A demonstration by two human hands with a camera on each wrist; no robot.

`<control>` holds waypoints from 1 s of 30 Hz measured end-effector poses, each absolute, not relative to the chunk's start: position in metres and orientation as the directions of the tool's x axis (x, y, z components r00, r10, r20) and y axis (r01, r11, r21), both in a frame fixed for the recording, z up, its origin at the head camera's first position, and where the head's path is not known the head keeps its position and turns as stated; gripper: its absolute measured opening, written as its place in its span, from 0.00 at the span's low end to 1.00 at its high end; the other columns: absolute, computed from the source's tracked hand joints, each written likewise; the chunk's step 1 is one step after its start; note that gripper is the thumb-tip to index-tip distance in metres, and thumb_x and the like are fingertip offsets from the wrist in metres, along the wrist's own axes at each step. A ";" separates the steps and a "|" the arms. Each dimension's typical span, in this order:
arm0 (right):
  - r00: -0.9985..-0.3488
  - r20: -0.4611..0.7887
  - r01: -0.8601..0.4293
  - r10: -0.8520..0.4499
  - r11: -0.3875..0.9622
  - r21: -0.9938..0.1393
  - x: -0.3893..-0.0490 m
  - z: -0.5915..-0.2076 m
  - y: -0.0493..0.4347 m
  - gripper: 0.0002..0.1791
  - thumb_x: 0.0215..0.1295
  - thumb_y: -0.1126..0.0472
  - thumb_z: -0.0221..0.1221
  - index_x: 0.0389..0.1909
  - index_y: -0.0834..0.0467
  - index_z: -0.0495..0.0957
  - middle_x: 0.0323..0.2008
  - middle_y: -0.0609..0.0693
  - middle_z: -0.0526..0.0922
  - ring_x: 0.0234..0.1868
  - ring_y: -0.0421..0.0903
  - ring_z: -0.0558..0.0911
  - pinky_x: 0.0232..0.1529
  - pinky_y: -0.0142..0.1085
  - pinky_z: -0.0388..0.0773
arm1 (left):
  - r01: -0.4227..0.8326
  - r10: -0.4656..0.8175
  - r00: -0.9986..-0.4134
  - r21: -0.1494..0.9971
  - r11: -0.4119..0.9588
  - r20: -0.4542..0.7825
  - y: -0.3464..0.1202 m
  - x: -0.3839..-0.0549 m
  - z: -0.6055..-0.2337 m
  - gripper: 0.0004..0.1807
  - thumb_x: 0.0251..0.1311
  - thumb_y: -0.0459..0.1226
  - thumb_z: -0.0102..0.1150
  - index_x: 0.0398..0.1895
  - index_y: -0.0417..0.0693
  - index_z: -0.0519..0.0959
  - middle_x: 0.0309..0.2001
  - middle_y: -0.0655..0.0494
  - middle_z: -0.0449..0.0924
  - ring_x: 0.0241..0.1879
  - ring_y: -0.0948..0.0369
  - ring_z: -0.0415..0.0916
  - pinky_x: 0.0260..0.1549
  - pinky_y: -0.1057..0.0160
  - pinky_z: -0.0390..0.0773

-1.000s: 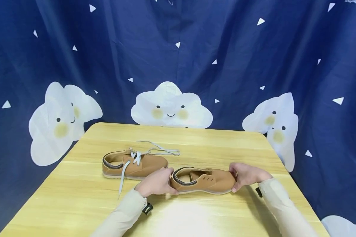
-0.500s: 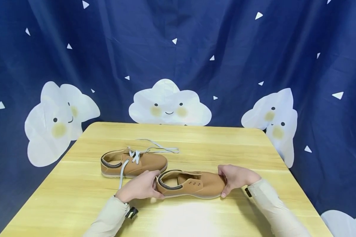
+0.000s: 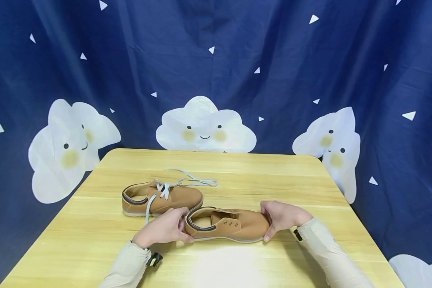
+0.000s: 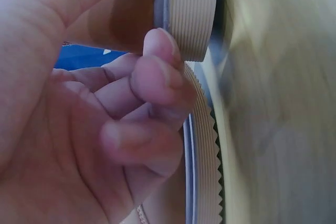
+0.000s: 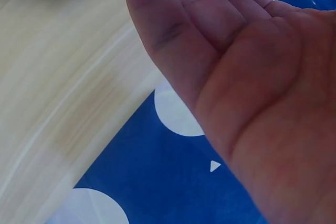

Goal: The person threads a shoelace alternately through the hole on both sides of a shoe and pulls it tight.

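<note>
A brown shoe (image 3: 243,226) with bare eyelets and no lace lies across the front of the table, toe to the right. At its heel, my left hand (image 3: 165,228) grips with thumb and fingers. The left wrist view shows the shoe's ribbed heel sole (image 4: 193,14) at the fingertips, the fingers curled. My right hand (image 3: 282,218) holds the toe, thumb low on the near side. Just behind and left stands a second brown shoe (image 3: 185,196), with a pale lace (image 3: 165,191) partly threaded. In the right wrist view the palm shows and the held toe is hidden.
The loose lace end (image 3: 201,182) trails over the wooden table (image 3: 259,170) behind the second shoe. A dark blue curtain (image 3: 273,48) with white clouds hangs behind and at the sides.
Both hands have moved the unlaced shoe left and a little nearer, to the front of the laced shoe. The grips look the same. The head view has shifted slightly.
</note>
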State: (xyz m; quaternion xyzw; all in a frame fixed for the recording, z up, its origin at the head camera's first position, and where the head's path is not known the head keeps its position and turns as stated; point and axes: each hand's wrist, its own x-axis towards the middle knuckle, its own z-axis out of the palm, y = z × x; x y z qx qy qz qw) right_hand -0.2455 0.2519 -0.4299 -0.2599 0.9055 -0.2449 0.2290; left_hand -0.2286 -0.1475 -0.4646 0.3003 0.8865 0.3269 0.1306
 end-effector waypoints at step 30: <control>-0.744 -0.263 -0.369 -0.614 0.706 -0.604 -0.259 -0.431 0.247 0.31 0.40 0.59 0.84 0.40 0.61 0.74 0.32 0.47 0.83 0.30 0.37 0.77 0.32 0.30 0.77 | 0.452 0.570 -0.821 0.643 0.619 0.028 -0.156 -0.239 -0.471 0.25 0.51 0.51 0.79 0.41 0.50 0.74 0.22 0.66 0.72 0.19 0.72 0.66 0.22 0.71 0.69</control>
